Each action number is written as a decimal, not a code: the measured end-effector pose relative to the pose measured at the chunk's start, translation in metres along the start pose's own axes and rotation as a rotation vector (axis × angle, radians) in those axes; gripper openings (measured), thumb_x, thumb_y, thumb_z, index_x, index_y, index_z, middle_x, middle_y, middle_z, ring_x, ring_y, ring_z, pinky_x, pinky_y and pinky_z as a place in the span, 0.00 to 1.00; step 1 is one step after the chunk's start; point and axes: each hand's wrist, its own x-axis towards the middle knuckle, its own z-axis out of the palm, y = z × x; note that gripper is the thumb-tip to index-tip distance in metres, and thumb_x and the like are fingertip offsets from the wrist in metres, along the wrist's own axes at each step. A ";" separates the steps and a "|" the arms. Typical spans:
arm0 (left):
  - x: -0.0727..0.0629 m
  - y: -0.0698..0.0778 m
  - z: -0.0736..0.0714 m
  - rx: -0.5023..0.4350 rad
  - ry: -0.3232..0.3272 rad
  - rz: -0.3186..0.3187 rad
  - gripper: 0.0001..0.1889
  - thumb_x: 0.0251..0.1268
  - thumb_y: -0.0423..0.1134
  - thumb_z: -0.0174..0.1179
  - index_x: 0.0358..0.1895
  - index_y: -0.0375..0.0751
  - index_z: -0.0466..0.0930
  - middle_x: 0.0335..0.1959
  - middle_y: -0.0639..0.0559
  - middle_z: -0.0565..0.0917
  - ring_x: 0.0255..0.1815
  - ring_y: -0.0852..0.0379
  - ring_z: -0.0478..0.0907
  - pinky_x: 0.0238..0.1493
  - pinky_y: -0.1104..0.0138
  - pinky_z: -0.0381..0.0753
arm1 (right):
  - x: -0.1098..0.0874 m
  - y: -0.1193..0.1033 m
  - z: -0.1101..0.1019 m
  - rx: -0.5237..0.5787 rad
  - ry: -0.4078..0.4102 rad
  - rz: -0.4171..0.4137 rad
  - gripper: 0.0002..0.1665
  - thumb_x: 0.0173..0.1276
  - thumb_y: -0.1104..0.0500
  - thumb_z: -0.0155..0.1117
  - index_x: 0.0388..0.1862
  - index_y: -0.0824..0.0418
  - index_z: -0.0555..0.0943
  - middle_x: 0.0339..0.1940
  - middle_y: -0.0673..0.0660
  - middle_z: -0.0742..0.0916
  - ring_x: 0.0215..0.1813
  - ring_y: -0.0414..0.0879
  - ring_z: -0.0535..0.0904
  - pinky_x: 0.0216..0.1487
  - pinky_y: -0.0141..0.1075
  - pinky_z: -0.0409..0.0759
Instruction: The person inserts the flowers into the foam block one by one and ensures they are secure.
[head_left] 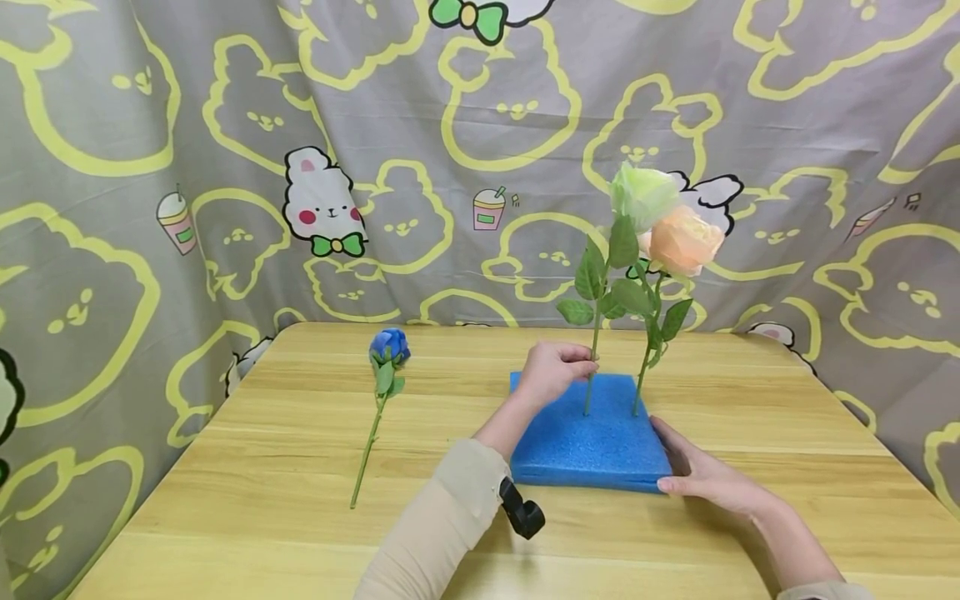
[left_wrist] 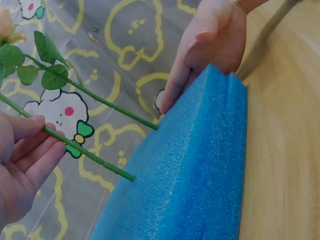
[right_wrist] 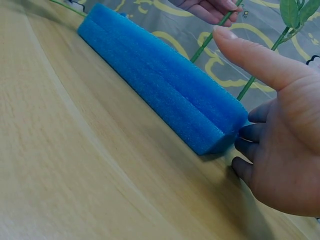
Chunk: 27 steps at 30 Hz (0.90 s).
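A blue foam block lies on the table with two artificial roses standing in it. The pale green rose is on the left, and my left hand pinches its stem between thumb and fingers, above the foam. Just right of it stands the peach rose, its stem also in the foam. My right hand rests along the block's right side, fingers extended; in the right wrist view its fingertips are at the block's end.
A blue rose lies on the wooden table, left of the block, its stem pointing towards me. A grey curtain with yellow cartoon outlines hangs behind the table. A black strap device sits at my left wrist.
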 end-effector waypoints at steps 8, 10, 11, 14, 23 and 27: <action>-0.001 -0.006 0.002 0.033 0.010 -0.026 0.09 0.57 0.31 0.64 0.41 0.32 0.84 0.36 0.45 0.86 0.29 0.57 0.84 0.35 0.71 0.82 | 0.000 0.001 -0.001 -0.001 -0.008 -0.014 0.52 0.67 0.60 0.57 0.72 0.70 0.31 0.70 0.75 0.36 0.70 0.59 0.34 0.57 0.15 0.52; -0.002 -0.007 0.002 0.041 0.010 -0.033 0.10 0.57 0.32 0.64 0.41 0.32 0.84 0.36 0.45 0.85 0.28 0.56 0.84 0.34 0.71 0.82 | 0.000 0.001 -0.001 -0.003 -0.009 -0.017 0.52 0.67 0.61 0.57 0.72 0.70 0.31 0.70 0.75 0.37 0.70 0.57 0.34 0.57 0.15 0.52; -0.002 -0.008 0.003 0.046 0.011 -0.037 0.10 0.57 0.32 0.64 0.41 0.32 0.84 0.36 0.46 0.86 0.28 0.56 0.84 0.34 0.71 0.82 | -0.001 0.001 -0.001 -0.005 -0.009 -0.016 0.52 0.67 0.61 0.57 0.72 0.70 0.31 0.70 0.75 0.37 0.70 0.58 0.34 0.57 0.15 0.52; -0.002 -0.010 0.004 0.056 0.007 -0.040 0.10 0.57 0.32 0.64 0.41 0.32 0.84 0.36 0.45 0.86 0.28 0.55 0.84 0.34 0.71 0.82 | 0.000 0.000 -0.001 -0.016 -0.004 -0.008 0.52 0.67 0.61 0.57 0.72 0.71 0.32 0.70 0.76 0.37 0.69 0.64 0.34 0.57 0.15 0.53; -0.004 -0.012 0.008 0.089 0.016 -0.052 0.08 0.58 0.33 0.63 0.40 0.34 0.85 0.35 0.47 0.86 0.26 0.57 0.84 0.31 0.72 0.82 | 0.000 -0.002 0.000 -0.048 0.011 0.013 0.50 0.67 0.61 0.57 0.71 0.72 0.33 0.70 0.76 0.39 0.67 0.72 0.34 0.56 0.16 0.54; -0.004 -0.012 0.008 0.094 0.021 -0.065 0.08 0.58 0.33 0.63 0.40 0.35 0.85 0.35 0.48 0.86 0.26 0.57 0.83 0.31 0.72 0.82 | 0.000 -0.003 0.000 -0.056 0.015 0.010 0.50 0.67 0.62 0.56 0.71 0.72 0.34 0.70 0.76 0.40 0.67 0.72 0.35 0.56 0.17 0.55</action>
